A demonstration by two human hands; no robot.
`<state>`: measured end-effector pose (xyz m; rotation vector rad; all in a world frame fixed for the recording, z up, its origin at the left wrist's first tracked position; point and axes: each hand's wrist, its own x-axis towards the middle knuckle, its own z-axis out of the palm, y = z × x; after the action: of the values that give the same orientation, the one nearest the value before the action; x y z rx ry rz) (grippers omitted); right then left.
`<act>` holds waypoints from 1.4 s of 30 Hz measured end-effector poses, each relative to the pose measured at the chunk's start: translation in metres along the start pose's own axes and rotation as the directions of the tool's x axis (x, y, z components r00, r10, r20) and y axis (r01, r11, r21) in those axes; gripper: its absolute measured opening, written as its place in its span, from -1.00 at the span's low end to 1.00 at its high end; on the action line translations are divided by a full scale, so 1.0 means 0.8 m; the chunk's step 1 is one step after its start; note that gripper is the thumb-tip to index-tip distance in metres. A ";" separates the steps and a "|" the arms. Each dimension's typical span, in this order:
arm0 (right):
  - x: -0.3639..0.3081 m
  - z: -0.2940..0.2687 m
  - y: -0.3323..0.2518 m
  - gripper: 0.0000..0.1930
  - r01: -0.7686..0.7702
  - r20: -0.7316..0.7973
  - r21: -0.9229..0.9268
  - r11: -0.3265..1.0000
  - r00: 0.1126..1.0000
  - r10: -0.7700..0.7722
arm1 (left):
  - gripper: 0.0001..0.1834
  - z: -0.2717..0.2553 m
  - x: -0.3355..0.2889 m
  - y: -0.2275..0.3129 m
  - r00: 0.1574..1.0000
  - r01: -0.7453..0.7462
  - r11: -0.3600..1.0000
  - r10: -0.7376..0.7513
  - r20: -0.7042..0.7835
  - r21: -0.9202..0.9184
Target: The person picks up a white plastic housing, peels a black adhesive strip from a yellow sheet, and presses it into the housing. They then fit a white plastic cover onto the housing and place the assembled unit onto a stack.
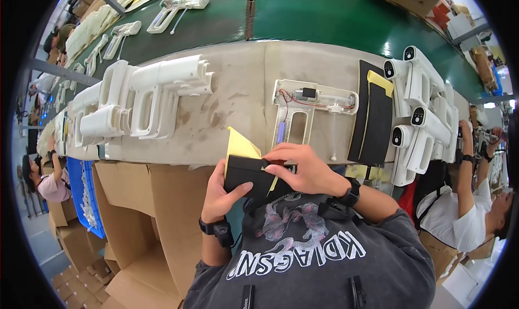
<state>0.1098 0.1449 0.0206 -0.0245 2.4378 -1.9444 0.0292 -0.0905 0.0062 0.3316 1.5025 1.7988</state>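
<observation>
My left hand (219,195) grips a black foam sheet (246,173), its thumb flat across the front. A yellow backing paper (240,145) peels up from the sheet's top edge. At the sheet's upper right corner, my right hand (305,168) pinches the foam between thumb and fingers; whether a small piece is parted there I cannot tell. Just beyond my hands lies an opened white housing (319,104) with a motor, red wires and a purple cell (281,132) in its handle. Right of it are black foam strips (373,114) with a yellow backing piece (380,82).
White shells (157,95) are grouped at the left of the worktable (232,103). Finished-looking white handheld devices (424,114) are piled at the right. Behind runs a green conveyor (324,11) carrying white half-housings (175,11). An open cardboard box (127,193) stands below left. Co-workers sit on both sides.
</observation>
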 end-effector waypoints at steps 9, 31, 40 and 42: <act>0.030 -0.049 0.049 -0.76 0.005 -0.380 0.045 0.999 0.925 0.012 | -0.38 -0.013 -0.006 -0.004 0.993 -0.109 0.992 0.107 -0.042 -0.062; 0.053 -0.085 0.047 -0.50 0.502 0.421 -0.730 0.464 0.865 -0.273 | -0.39 -0.031 0.032 -0.003 0.965 -0.141 0.988 0.122 -0.232 -0.064; 0.046 -0.098 0.020 -0.39 0.346 0.172 -0.701 0.624 0.931 -0.322 | -0.39 -0.016 0.112 0.002 0.867 -0.152 0.934 0.283 -0.410 0.323; 0.029 -0.106 0.018 -0.47 0.245 0.054 -0.663 0.707 0.958 -0.281 | -0.44 -0.013 0.118 -0.002 0.713 -0.035 0.681 0.530 -0.459 0.731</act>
<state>0.0845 0.2303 0.0256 -0.3589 3.1669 -1.0079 -0.0410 -0.0336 -0.0232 0.3403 2.7866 1.5910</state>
